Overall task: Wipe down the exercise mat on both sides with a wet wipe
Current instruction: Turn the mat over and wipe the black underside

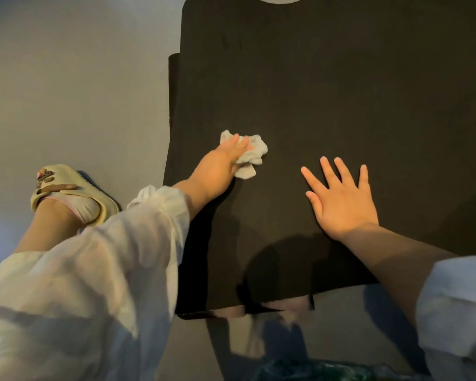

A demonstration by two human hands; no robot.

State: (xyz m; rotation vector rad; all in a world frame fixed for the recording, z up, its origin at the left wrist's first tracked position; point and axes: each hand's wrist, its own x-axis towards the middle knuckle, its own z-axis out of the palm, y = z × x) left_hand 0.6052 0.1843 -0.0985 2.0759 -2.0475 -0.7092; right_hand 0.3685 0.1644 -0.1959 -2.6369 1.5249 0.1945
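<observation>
A black exercise mat (327, 92) lies flat on the grey floor and fills the middle and right of the head view. A crumpled white wet wipe (252, 158) sits on the mat near its left edge. My left hand (223, 163) lies over the wipe with fingers laid on top, pressing it against the mat. My right hand (341, 196) rests flat on the mat to the right of the wipe, fingers spread and straight.
My foot in a pale sandal (66, 193) stands on the grey floor (80, 78) left of the mat. A second mat layer shows at the left edge (171, 86). Something green and shiny (313, 371) lies at the bottom.
</observation>
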